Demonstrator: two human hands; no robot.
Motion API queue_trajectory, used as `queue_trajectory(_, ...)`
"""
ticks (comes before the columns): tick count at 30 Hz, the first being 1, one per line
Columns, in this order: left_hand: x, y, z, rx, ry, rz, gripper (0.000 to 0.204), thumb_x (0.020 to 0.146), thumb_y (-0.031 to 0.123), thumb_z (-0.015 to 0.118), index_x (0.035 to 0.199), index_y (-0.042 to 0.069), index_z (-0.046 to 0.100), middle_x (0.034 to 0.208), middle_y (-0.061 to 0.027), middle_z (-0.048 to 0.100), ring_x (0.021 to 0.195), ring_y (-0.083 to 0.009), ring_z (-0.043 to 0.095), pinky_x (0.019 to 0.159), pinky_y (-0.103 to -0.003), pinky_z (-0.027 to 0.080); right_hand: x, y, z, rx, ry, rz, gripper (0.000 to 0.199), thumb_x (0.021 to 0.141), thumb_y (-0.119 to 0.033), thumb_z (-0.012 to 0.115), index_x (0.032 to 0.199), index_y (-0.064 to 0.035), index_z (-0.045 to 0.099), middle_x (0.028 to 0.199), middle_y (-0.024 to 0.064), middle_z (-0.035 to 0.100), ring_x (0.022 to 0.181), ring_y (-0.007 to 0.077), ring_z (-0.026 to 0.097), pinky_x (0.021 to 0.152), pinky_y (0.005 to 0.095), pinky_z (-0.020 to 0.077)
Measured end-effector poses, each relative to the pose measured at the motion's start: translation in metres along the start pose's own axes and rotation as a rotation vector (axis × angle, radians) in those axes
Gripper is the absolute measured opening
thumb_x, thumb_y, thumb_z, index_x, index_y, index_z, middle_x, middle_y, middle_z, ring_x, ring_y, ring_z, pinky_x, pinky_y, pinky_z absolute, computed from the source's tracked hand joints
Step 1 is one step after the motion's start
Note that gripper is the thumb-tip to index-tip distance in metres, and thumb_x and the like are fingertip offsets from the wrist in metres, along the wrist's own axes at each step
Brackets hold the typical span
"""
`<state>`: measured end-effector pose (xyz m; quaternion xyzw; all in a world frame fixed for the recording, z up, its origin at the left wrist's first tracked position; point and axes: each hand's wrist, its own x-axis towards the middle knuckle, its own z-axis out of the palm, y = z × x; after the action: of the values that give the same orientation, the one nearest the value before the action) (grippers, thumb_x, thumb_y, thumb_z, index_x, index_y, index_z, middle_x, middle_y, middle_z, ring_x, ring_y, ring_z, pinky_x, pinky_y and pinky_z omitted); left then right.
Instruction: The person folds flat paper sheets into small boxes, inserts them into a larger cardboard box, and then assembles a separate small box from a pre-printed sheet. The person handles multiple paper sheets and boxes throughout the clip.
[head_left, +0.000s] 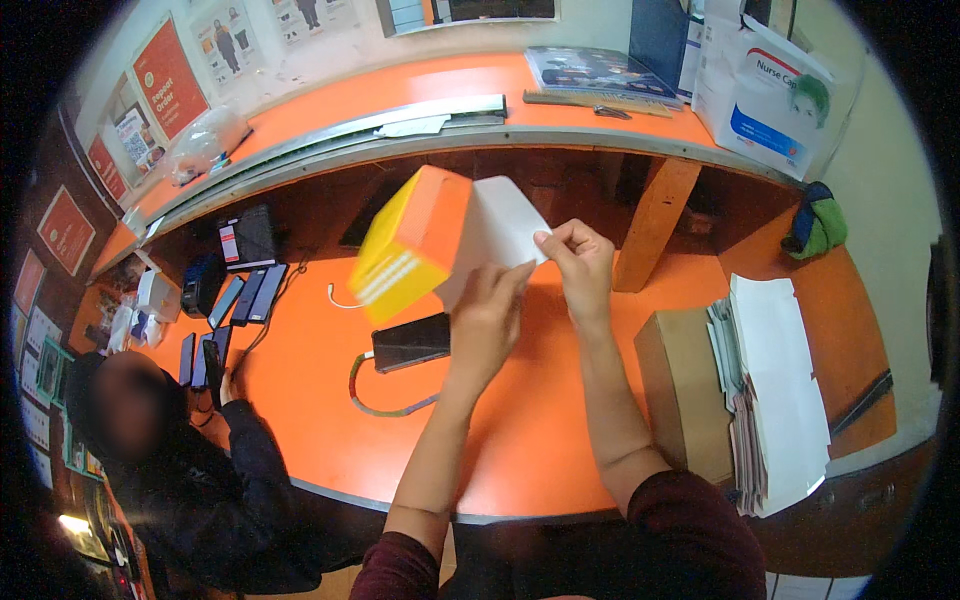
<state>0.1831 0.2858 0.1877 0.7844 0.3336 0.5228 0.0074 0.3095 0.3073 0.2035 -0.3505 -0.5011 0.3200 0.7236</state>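
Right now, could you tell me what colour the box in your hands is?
The box is yellow and orange, with a white open flap; the head view shows it.

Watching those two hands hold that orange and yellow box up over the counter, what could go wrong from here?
1. The orange and yellow box is blurred and held at one end by the left hand; it might slip and drop.
2. A black phone lies on the orange counter right beneath, so a fall could strike it.
3. The right hand pinches only the corner of the white flap, which might tear or bend.
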Motion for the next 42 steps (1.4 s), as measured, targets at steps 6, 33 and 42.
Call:
queue_trajectory(6, -0.008, -0.012, 0.005, -0.102, 0.126, -0.16, 0.011, 0.079, 0.011, 0.062, 0.08, 0.001, 0.057, 0.064, -0.0114, 0.05, 0.055, -0.0261, 0.051, 0.051, -0.034, 0.04, -0.017, -0.001, 0.023, -0.543, 0.097, -0.496, 0.006, 0.075, -0.006, 0.068, 0.073, -0.0009, 0.064, 0.066, 0.002, 0.053, 0.057, 0.0101, 0.049, 0.052, 0.0228, 0.0399)
queue_trajectory(33, -0.01, -0.025, 0.008, -1.067, 0.153, -0.859, 0.008, 0.081, 0.006, 0.062, 0.08, -0.003, 0.061, 0.075, -0.0083, 0.062, 0.066, -0.011, 0.057, 0.061, -0.022, 0.047, -0.019, -0.01, 0.018, -0.849, -0.234, -0.234, 0.011, 0.078, -0.012, 0.056, 0.073, -0.0025, 0.059, 0.078, 0.0128, 0.052, 0.073, 0.0312, 0.055, 0.065, 0.0416, 0.045)
queue_trajectory(42, -0.007, -0.029, 0.012, -1.21, 0.037, -1.024, 0.013, 0.083, 0.012, 0.061, 0.08, 0.0, 0.056, 0.071, -0.0076, 0.06, 0.06, -0.0126, 0.06, 0.056, -0.022, 0.052, -0.006, -0.007, 0.005, -0.66, -0.121, -0.15, 0.009, 0.076, -0.007, 0.058, 0.073, 0.0012, 0.057, 0.075, 0.01, 0.053, 0.066, 0.024, 0.054, 0.061, 0.034, 0.0442)
